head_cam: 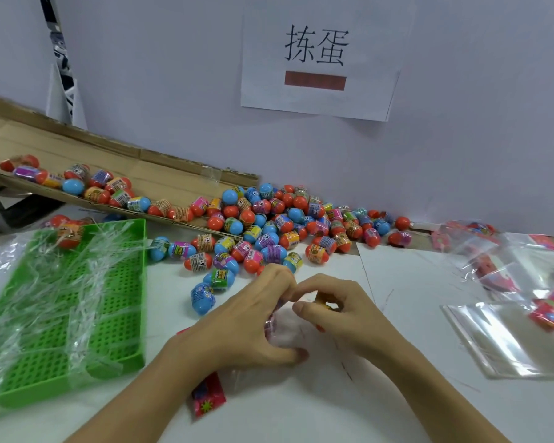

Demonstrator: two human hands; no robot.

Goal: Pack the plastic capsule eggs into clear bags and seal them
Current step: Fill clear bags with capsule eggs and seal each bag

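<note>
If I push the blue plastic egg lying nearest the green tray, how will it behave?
The blue plastic capsule egg is rounded and lies on its side on the smooth white table, so it would probably roll. Its glossy shell looks slippery, and likely light.

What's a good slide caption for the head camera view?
Both hands work a capsule egg into a clear bag.
</note>
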